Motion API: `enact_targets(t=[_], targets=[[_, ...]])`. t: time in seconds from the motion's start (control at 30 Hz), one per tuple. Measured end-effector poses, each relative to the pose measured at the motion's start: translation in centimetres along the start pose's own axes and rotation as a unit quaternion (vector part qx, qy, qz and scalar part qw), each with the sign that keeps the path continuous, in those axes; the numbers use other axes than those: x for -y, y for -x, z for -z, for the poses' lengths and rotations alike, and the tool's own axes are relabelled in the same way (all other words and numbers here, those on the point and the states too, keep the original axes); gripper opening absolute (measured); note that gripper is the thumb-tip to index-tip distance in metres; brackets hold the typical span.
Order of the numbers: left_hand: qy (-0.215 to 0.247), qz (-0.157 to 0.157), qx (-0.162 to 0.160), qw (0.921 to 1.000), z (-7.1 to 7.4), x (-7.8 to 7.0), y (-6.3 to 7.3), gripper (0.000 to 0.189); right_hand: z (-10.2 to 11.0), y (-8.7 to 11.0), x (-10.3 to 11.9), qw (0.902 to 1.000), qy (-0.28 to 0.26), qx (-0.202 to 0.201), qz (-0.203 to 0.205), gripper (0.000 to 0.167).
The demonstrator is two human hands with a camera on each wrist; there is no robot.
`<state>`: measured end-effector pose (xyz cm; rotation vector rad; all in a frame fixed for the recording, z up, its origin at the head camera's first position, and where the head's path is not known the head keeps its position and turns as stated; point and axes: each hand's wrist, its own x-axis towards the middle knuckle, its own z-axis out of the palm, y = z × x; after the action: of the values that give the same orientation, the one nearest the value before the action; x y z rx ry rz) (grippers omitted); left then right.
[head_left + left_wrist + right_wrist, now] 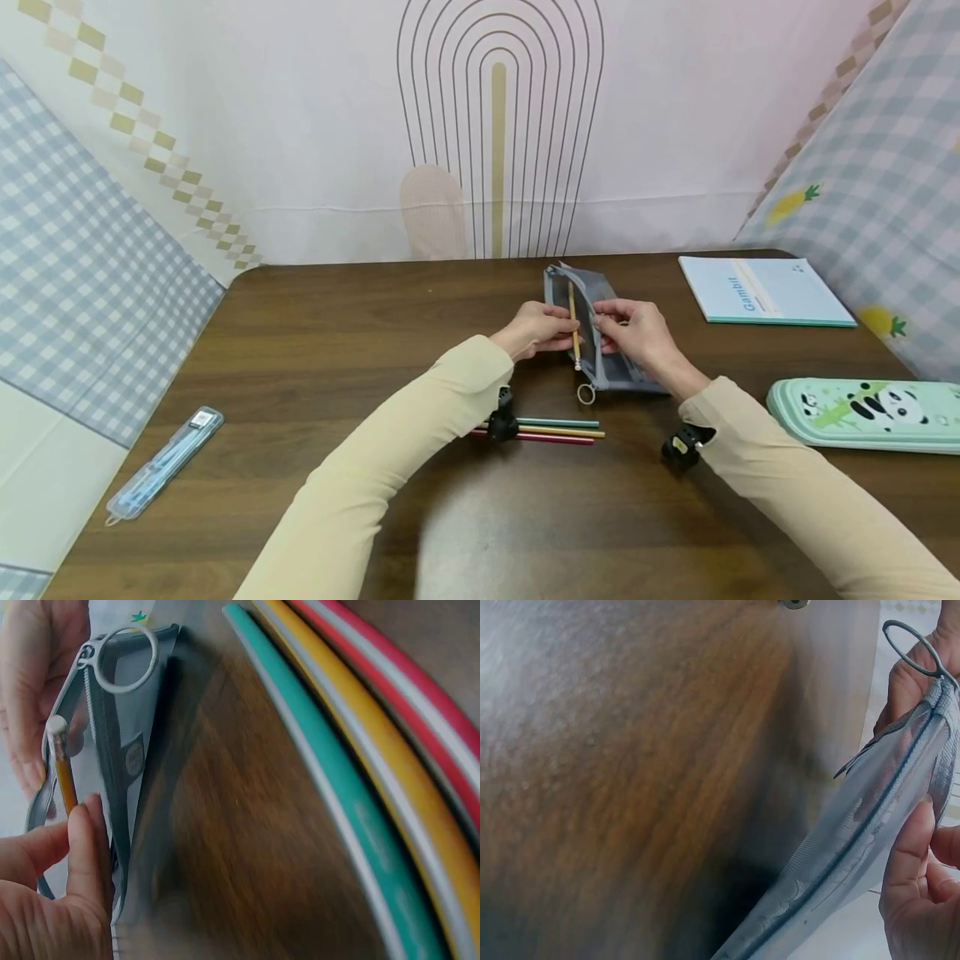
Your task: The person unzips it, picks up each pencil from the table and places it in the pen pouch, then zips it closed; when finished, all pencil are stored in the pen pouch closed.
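My left hand point(534, 330) pinches a yellow pencil point(572, 304) with a white eraser end toward me. The pencil lies lengthwise at the open mouth of a grey zip pouch point(600, 287); the left wrist view shows its eraser point(56, 725) above the pouch's edge. With thumb and fingers, my right hand point(637, 333) grips the pouch's right-hand edge and holds the mouth apart. A round ring point(154, 660) hangs from the zip end. In the right wrist view, the pouch wall point(832, 847) looks like see-through mesh.
Green point(558, 423), yellow point(577, 432) and red point(555, 438) pencils lie side by side near my left wrist. A green panda case point(832, 412) and a light-blue notebook point(712, 287) are on the right. At far left lies a clear blue slim case point(167, 462).
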<state>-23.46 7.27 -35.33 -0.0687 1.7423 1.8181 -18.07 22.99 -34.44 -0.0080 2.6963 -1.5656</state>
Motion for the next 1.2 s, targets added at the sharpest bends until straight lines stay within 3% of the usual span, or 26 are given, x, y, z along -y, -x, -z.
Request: enact_targets(t=[0.17,0.3,0.43,0.57,0.67,0.87,1.0,1.2], targets=[[0.002,-0.018,-0.033,0.9993,-0.9,0.1,-0.1,0.037,-0.1,0.0,0.0,1.0000,-0.006,0.001,0.003,0.034],[-0.003,-0.029,-0.027,0.9992,-1.0,0.2,0.2,0.041,-0.1,0.0,-0.1,1.0000,-0.006,0.001,0.004,0.034],[-0.020,-0.039,0.012,0.9990,-0.2,0.2,1.0,0.041,-0.1,0.0,-0.2,1.0000,-0.005,-0.003,0.003,0.034],[-0.067,-0.035,0.086,0.9934,1.5,0.2,2.3,0.038,-0.1,-0.1,-0.2,0.9999,-0.009,-0.006,0.005,0.034],[-0.136,-0.024,0.144,0.9800,3.3,0.4,3.5,0.036,-0.1,-0.2,-0.1,0.9998,-0.012,-0.007,0.010,0.033],[-0.257,-0.008,0.221,0.9407,6.9,1.3,5.5,0.034,0.0,-0.2,-0.2,0.9998,-0.012,-0.005,0.012,0.033],[-0.285,-0.014,0.250,0.9253,8.3,2.1,6.2,0.034,0.1,-0.1,-0.2,0.9998,-0.013,-0.005,0.013,0.034],[-0.328,-0.058,0.271,0.9030,9.0,3.0,6.8,0.034,0.1,0.0,-0.3,0.9999,-0.009,-0.003,0.013,0.033]])
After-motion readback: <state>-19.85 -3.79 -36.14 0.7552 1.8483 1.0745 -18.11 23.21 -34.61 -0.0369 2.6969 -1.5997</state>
